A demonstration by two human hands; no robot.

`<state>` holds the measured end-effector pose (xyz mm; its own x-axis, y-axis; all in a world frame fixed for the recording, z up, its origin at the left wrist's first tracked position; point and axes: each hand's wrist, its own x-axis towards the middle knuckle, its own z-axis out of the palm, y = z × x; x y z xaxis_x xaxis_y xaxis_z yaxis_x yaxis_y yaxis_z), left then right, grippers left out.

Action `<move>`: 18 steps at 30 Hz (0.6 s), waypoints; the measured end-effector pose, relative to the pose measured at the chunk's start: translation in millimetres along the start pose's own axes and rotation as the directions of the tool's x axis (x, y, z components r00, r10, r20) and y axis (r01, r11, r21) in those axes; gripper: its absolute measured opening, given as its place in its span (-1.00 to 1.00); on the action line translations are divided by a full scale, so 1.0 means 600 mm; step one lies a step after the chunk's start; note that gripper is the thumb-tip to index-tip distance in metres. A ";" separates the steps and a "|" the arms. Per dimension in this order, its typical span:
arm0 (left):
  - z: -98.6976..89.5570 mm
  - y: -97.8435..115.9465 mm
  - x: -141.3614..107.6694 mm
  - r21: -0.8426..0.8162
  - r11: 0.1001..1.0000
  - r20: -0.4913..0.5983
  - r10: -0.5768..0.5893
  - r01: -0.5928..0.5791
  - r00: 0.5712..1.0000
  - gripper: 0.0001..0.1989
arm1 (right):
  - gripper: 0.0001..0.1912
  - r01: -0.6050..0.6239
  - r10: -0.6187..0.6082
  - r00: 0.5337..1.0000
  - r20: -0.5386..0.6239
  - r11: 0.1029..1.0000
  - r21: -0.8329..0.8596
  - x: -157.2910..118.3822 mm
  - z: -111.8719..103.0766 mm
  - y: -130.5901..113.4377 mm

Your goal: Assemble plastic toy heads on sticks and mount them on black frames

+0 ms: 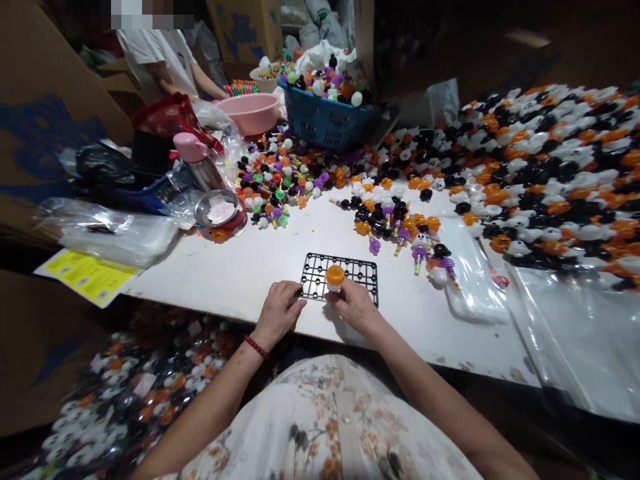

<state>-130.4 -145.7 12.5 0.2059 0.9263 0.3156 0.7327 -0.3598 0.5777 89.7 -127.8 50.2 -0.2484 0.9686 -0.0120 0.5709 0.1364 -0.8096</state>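
A black plastic grid tray lies flat on the white table in front of me. My left hand is at the tray's near left corner, thumb and fingers closed toward its edge; whether they pinch the rim is hard to make out. In my right hand is a small orange-and-white plastic piece, held over the tray's near middle. Beyond the tray lies a cluster of purple, black, white and orange novelty toys, some with clear tubes of coloured bits.
A blue basket and a pink basin stand at the back. Many small toys heap at the right, beside clear plastic bags. A pink-lidded flask and round tin stand left. A person works across the table.
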 end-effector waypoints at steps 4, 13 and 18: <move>-0.007 -0.005 0.016 -0.076 0.996 0.070 -0.032 0.037 0.997 -0.88 | -0.87 -0.134 0.101 0.988 0.119 0.941 0.311 0.015 0.026 -0.011; -0.009 0.000 0.020 -0.070 0.994 0.088 -0.080 0.087 0.993 -0.98 | -0.93 -0.096 0.088 0.993 0.074 0.987 0.127 0.036 0.072 -0.030; -0.010 -0.002 0.022 -0.098 0.990 0.109 -0.093 0.104 0.990 -0.97 | -0.96 0.069 -0.067 0.995 0.073 0.998 -0.016 0.039 0.076 -0.027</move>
<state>-132.2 -134.0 20.4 0.2066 0.9624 0.1766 0.6832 -0.2711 0.6781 39.1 -116.7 36.1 -0.3427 0.9395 -0.0001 0.5647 0.2059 -0.7992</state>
